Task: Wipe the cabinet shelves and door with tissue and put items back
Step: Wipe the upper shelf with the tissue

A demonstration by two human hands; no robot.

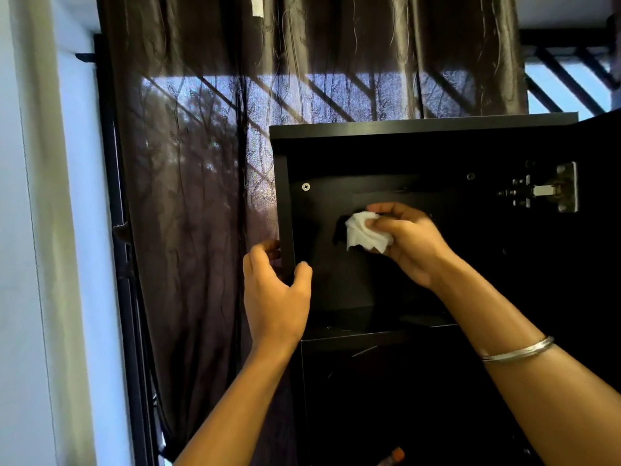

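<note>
Right hand (pixel 408 243) fingers (pixel 386 227) pinch crumpled tissue (pixel 364 232) inside the dark cabinet (pixel 420 132); left hand (pixel 275 294) fingers grip its side panel (pixel 287 213). Lower shelves are too dark to make out.

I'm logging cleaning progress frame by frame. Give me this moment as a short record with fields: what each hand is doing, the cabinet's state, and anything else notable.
left hand: grips the front edge of the cabinet's left side panel
right hand: holds a crumpled white tissue inside the top compartment, at its dark back panel
cabinet: black, door open to the right, metal hinge exposed
top shelf: no items visible
wrist: silver bangle on right arm
background: dark curtain over window
</note>
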